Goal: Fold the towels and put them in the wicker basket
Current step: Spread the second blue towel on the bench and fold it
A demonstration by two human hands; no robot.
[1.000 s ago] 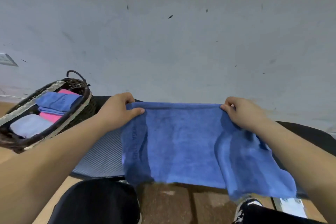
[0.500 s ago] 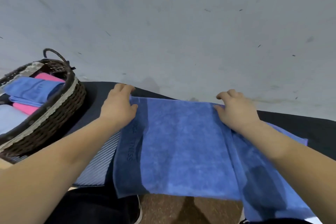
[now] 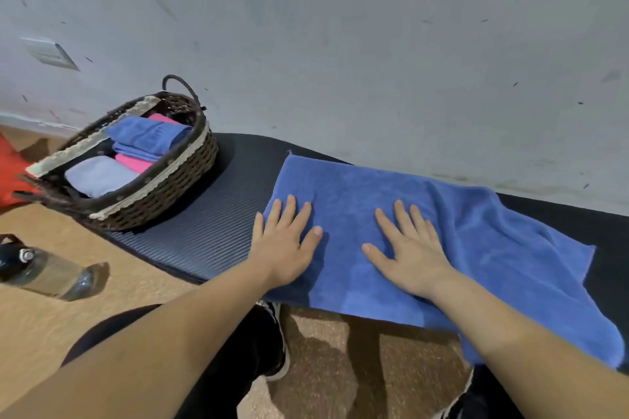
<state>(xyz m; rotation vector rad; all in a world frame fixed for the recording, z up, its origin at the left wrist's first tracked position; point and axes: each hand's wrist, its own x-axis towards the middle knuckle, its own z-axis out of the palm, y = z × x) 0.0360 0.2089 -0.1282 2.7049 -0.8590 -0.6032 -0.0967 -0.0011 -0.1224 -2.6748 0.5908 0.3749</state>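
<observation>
Both hands, left [image 3: 284,245] and right [image 3: 410,258], no longer pinch the towel [image 3: 476,231]; now spread flat on it

readable text: none | folded blue towel [image 3: 149,137] in oval brown wicker basket [image 3: 160,196]: faint dark marks, too blurred to read

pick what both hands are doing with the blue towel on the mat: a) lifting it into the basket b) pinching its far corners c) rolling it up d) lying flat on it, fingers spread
d: the left hand and right hand lie flat, fingers straight and spread, on the blue towel.
</observation>
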